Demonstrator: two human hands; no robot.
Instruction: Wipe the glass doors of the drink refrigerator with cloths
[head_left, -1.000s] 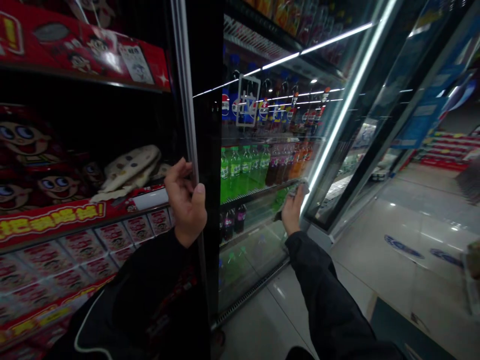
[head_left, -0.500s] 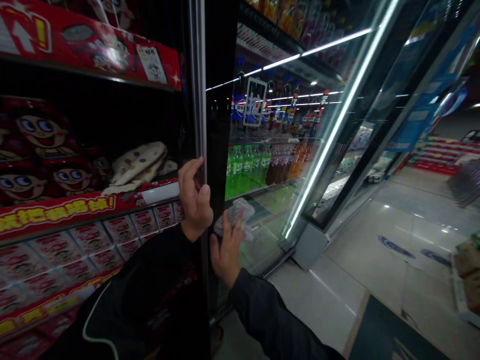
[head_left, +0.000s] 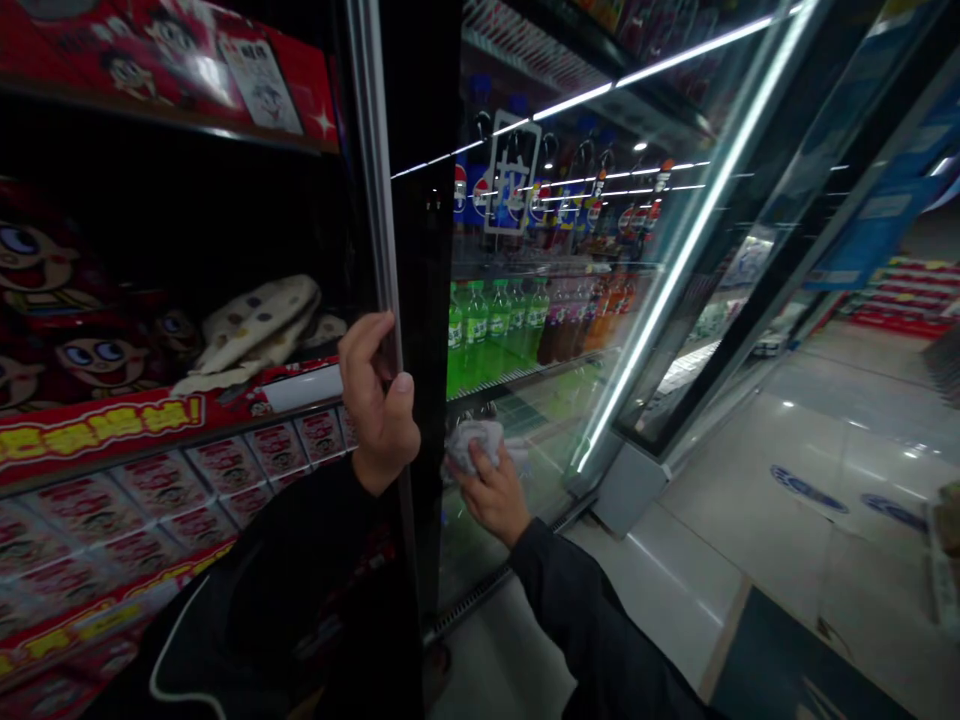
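Note:
My left hand (head_left: 377, 405) is at the silver metal edge (head_left: 379, 190) of the glass-door cooler's dark frame, fingers curled against it and thumb on the near side. My right hand (head_left: 495, 490) presses a crumpled pale cloth (head_left: 478, 447) against the lower part of the glass door (head_left: 551, 420). Its fingers lie bent over the cloth. Behind the glass stand bottles of green drink (head_left: 476, 320), with darker and orange ones farther along. A white framed sign (head_left: 514, 175) sits on the glass above.
At left, a shelf holds a spotted cream cloth (head_left: 259, 325) beside cartoon-face packs (head_left: 97, 355). Rows of red-and-white cartons (head_left: 225, 465) fill the shelf below. A grey base block (head_left: 630, 490) stands by the door's far end. A dark mat (head_left: 780, 660) lies on the tiled floor.
My right hand has shifted right and slightly down with the cloth, its fingers now more bent. The left hand keeps its hold on the edge. The view has shifted slightly.

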